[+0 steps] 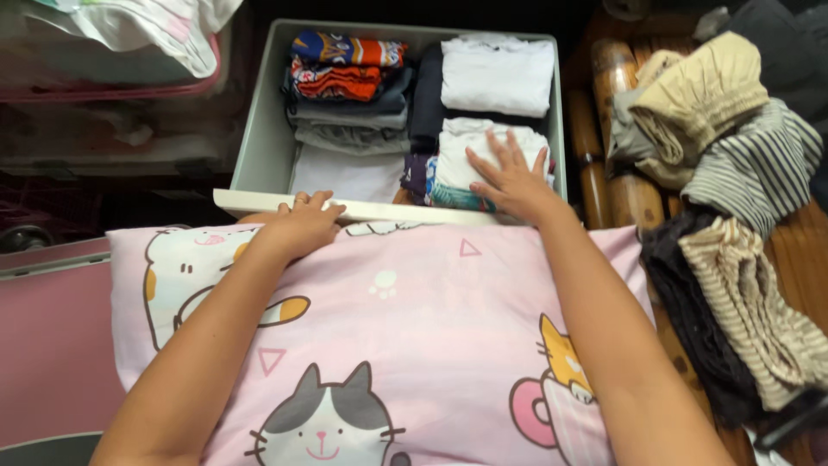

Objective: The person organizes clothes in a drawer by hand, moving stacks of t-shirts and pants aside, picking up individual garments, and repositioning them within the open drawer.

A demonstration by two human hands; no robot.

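From the head camera, looking down, 2 bare arms reach over a pink pillow with cartoon cats on it, which fills the bottom middle of the frame.

The right hand lies flat with its fingers spread out on a folded white cloth in the right part of the drawer. It presses on the cloth and does not grab it.

The left hand rests on the front edge of the grey drawer, just left of the middle. Its fingers curl over the edge and hold it loosely.

The drawer sits in the upper middle of the frame. Inside, folded clothes stand in rows, with bright striped ones at the upper left and another white one at the upper right.

A heap of loose clothes lies on a wooden surface at the right side of the frame.
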